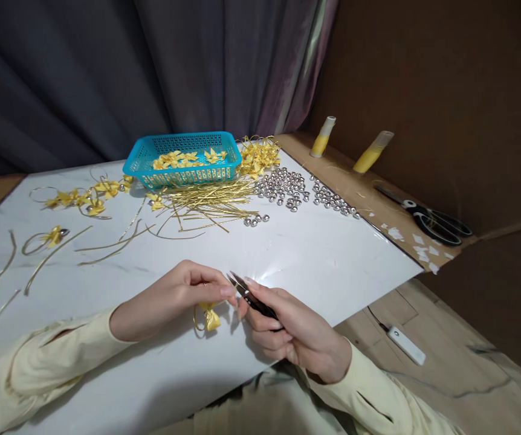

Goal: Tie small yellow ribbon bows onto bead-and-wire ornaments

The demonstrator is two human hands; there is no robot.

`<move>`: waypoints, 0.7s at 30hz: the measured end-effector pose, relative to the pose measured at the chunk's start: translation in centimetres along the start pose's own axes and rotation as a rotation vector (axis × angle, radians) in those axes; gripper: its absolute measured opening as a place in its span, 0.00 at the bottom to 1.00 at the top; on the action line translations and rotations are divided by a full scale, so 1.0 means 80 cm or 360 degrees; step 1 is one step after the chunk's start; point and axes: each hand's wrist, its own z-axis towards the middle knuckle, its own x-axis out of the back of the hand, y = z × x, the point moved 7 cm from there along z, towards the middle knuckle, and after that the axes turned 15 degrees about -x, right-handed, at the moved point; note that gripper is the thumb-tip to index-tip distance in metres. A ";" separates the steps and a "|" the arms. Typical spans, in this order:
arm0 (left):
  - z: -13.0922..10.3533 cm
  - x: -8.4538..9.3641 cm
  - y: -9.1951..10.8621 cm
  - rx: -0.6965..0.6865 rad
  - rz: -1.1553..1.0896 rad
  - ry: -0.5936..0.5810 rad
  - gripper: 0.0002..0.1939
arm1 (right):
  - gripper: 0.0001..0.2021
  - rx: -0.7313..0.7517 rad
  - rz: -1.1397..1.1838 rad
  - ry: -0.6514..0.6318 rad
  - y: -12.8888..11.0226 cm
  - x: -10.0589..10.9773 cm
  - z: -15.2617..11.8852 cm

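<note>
Pinched in my left hand (192, 290) is a yellow ribbon flower (211, 318) with a loop of gold cord, hanging below the fingers. My right hand (288, 332) is closed round small black thread snips (260, 305), whose blades point up and left towards my left fingertips. A short bit of gold cord seems to lie between the blades, though the fingers partly hide it. Ahead on the white table (315, 260) lies a pile of gold cords (210, 199), with many silver beads (283, 184) to its right.
A blue basket (134, 166) of yellow flowers stands at the back, with finished-looking flowers (260, 157) beside it. Loose cords (43, 263) lie left. Large scissors (428, 220), paper scraps (419, 241) and two yellow-filled tubes (321, 142) rest along the right ledge. A white power strip (406, 345) lies below.
</note>
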 end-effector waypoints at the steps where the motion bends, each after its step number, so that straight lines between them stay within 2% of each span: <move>1: 0.000 0.000 0.000 0.0000 0.0002 0.0002 0.13 | 0.17 -0.0002 -0.0004 0.0001 0.000 -0.001 0.000; 14: -0.001 0.010 -0.009 0.0061 0.0071 0.0051 0.15 | 0.18 -0.0038 -0.0016 0.0053 0.000 0.001 0.000; 19: 0.000 0.014 -0.011 0.0044 0.0004 0.0099 0.13 | 0.18 -0.0029 -0.0047 0.0127 -0.002 0.002 -0.002; 21: -0.001 0.018 -0.014 0.0029 -0.0062 0.0104 0.13 | 0.17 0.0044 -0.0132 0.0239 -0.009 0.008 -0.007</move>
